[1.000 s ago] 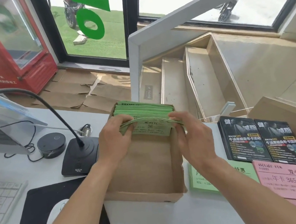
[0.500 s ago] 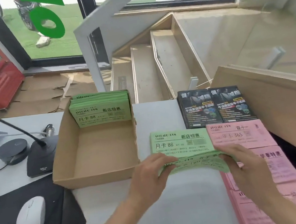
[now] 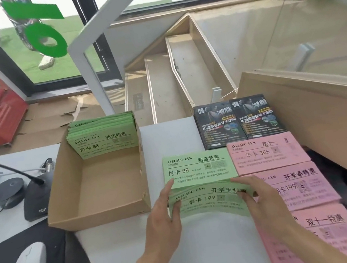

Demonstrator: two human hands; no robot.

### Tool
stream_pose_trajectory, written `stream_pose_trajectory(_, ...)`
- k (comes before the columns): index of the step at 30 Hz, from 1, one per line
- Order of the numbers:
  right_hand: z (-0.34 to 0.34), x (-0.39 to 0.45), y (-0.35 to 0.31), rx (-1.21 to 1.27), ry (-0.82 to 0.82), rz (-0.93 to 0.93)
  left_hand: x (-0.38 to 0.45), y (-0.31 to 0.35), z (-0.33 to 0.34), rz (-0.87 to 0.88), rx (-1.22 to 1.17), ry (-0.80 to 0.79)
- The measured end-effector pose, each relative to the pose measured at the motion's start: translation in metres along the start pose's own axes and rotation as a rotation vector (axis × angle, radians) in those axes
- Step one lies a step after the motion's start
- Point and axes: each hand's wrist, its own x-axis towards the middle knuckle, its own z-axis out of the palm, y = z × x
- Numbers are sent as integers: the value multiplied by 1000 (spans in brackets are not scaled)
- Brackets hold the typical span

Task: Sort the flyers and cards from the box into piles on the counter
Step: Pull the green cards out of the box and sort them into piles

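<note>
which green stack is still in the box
The green stack reading 月卡 88, leaning against the far wall of the box. The other 月卡 88 stack lies on the counter; both hands hold the 季卡 199 one.

A gym's front desk: promotional flyers (printed "Avocado Gym"), a desk microphone, glass entrance door.

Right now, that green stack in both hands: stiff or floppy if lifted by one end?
Likely floppy: the green stack already bows between the left hand and right hand. Probably light, thin paper. Sheets may fan or slide apart, since the edges look loose.
</note>
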Motion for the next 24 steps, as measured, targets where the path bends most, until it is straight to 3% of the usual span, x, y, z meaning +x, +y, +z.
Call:
stream_pose_trajectory(4,1,47,-15,57,86,-18,40,23,6,-28,-5,200)
stream_pose_trajectory(6,3,76,-22,20,87,-29,66,28,9,-55,69,220)
stream_pose_trajectory(13,29,128,-7,-317,-69,-9,98,12,29,-251,63,-7)
stream_pose_trajectory(18,38,105,8,-498,86,-188,89,-9,28,-357,34,-18)
stream_pose_trajectory(24,52,46,18,-547,-120,-189,75,-7,25,-484,-85,-110)
